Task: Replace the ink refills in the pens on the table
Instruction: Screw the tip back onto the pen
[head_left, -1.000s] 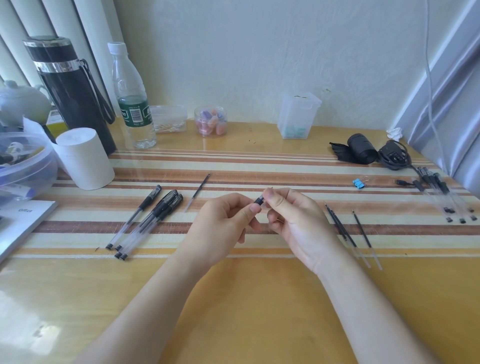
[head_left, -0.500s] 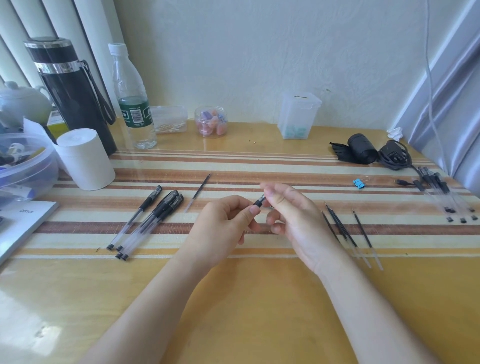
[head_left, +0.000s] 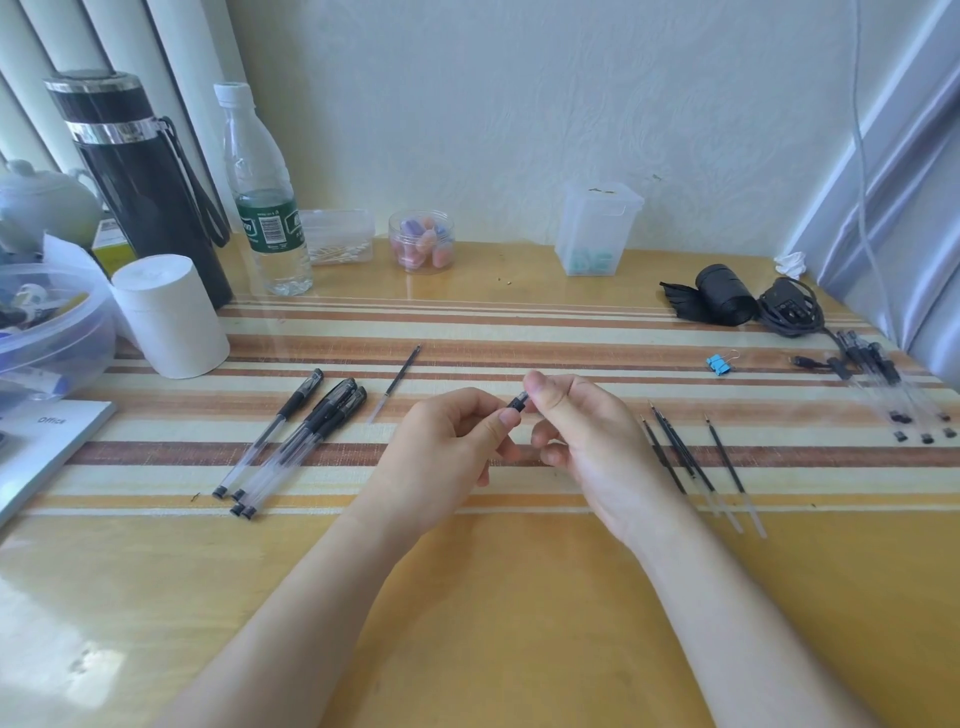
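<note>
Both hands meet above the striped mat at the table's middle. My left hand (head_left: 451, 447) grips a pen (head_left: 517, 403), of which only a short black end shows between the hands. My right hand (head_left: 582, 436) pinches that black end with thumb and forefinger. The rest of the pen is hidden inside my left fist. Several capped pens (head_left: 301, 436) lie in a bundle to the left. A single refill (head_left: 399, 382) lies just beyond them. Several loose refills (head_left: 691, 457) lie right of my right hand.
More pens (head_left: 883, 379) sit at the right edge, near a blue binder clip (head_left: 719, 364) and a black cable bundle (head_left: 727, 296). A white paper roll (head_left: 169, 317), black flask (head_left: 143, 182), water bottle (head_left: 265, 197) and plastic tub (head_left: 52, 332) crowd the left rear. Small jars line the wall.
My right hand's fingers have shifted slightly on the pen's black end, with the lower fingers spreading a little. The left hand and the items on the table have stayed put.
</note>
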